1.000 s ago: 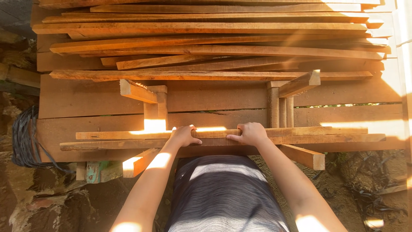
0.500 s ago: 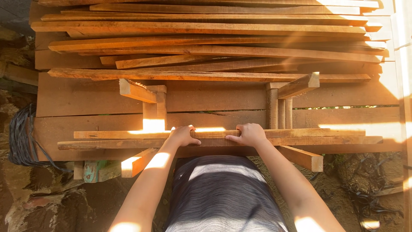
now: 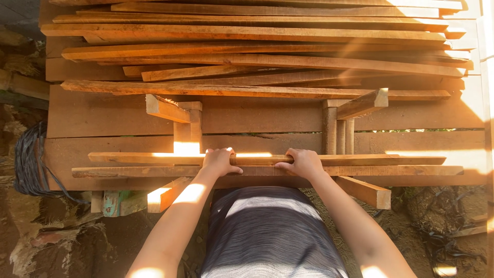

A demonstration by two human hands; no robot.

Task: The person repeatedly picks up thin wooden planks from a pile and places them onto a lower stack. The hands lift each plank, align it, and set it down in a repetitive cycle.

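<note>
Two long thin wooden slats lie side by side across the near edge of a plank workbench [image 3: 103,113]. My left hand [image 3: 218,161] rests on top of them, fingers curled over the far slat [image 3: 360,159]. My right hand [image 3: 303,162] grips the same far slat a little to the right. The near slat [image 3: 134,171] runs under both hands. Both arms reach forward from my grey striped lap.
A big pile of long wooden slats [image 3: 257,51] fills the bench's far half. Two upright wooden stops [image 3: 188,121] [image 3: 342,121] stand behind the slats. A coil of black cable [image 3: 31,164] lies on the ground at left, with dirt and debris around it.
Hands and slats hold almost the same place; the view has only drifted slightly.
</note>
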